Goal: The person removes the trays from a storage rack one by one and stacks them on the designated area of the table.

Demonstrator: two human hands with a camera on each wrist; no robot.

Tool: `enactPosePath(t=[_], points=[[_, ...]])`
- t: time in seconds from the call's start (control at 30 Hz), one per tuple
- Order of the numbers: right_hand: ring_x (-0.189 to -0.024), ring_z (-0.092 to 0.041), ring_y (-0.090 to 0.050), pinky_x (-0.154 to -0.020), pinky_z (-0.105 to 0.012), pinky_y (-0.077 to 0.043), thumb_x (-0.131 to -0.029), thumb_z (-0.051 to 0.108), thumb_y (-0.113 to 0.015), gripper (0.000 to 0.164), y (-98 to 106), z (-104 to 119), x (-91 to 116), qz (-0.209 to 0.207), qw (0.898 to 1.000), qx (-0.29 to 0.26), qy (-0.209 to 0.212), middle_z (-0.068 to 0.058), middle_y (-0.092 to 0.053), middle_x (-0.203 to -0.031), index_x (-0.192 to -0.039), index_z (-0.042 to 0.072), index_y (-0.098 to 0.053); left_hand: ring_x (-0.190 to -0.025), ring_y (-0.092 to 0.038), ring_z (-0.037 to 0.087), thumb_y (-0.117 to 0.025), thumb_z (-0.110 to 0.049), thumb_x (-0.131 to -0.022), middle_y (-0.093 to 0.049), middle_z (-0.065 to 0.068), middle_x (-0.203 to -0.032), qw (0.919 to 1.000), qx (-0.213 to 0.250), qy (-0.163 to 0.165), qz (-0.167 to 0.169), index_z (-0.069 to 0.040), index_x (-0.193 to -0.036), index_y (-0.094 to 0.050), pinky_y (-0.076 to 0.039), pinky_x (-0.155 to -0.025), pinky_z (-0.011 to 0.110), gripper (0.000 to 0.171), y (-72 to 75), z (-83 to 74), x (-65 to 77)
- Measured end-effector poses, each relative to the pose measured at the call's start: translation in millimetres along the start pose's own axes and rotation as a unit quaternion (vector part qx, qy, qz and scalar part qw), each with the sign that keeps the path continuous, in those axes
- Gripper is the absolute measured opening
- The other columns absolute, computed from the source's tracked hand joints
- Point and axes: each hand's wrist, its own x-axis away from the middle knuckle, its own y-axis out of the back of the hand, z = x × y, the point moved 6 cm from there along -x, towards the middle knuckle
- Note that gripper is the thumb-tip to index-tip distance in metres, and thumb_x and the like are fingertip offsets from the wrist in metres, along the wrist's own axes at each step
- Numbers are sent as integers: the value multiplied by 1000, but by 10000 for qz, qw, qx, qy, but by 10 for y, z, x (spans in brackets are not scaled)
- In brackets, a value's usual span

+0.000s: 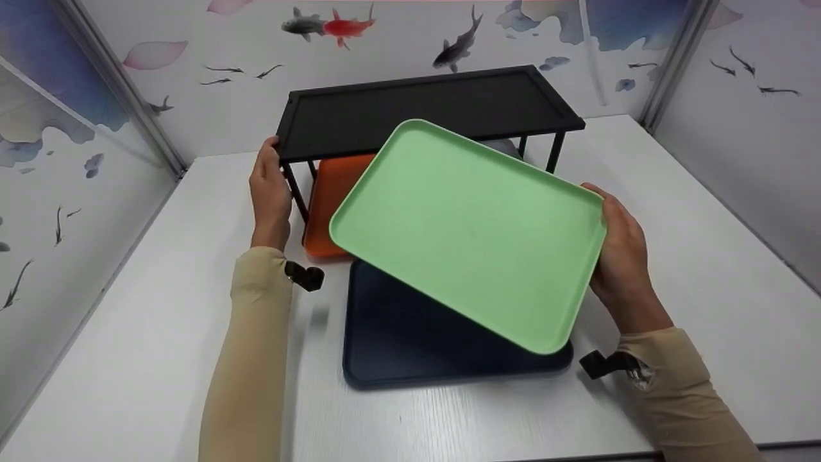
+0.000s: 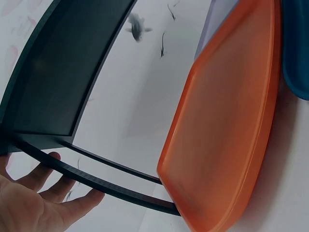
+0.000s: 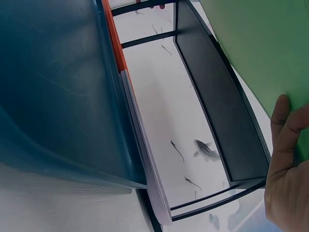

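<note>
A light green rectangular tray [image 1: 474, 237] is held up, tilted, by my right hand [image 1: 623, 256], which grips its right edge. In the right wrist view, fingers [image 3: 285, 130] lie against the green underside. My left hand [image 1: 269, 192] holds the left end of a black rack [image 1: 410, 109] with thin legs, at the top corner. From the left wrist view, its fingertips [image 2: 91, 197] reach behind a rack leg [image 2: 106, 186]. The green tray hides part of the rack's front edge and its lower space.
Under the rack an orange tray [image 1: 337, 199] stands at the left, with a greyish tray [image 1: 507, 149] to its right. A dark blue tray [image 1: 430, 340] lies in front on the white table [image 1: 160, 333]. Walls with painted fish [image 1: 346, 27] enclose the back and sides.
</note>
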Motion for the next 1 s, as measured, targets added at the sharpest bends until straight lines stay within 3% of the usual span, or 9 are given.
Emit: enactPosePath(t=[0.5, 1.0], points=[[-99, -18, -73, -82, -31, -61, -111, 32, -44, 45, -5, -41, -16, 228, 9996, -63, -134, -12, -62, -122, -144, 1, -49, -147, -36, 8, -30, -42, -113, -37, -3, -164, 9999, 121, 49, 56, -25, -156, -43, -33, -118, 29, 49, -1, 29, -43], [-98, -17, -73, -80, -31, -62, -110, 35, -47, 49, 11, -74, -13, 165, 9989, 74, -421, -10, -64, -122, -146, 2, -49, -145, -38, 9, -29, -42, -113, -38, -2, -163, 9999, 85, 57, 65, -24, -157, -43, -35, -115, 28, 49, -8, 18, -38]])
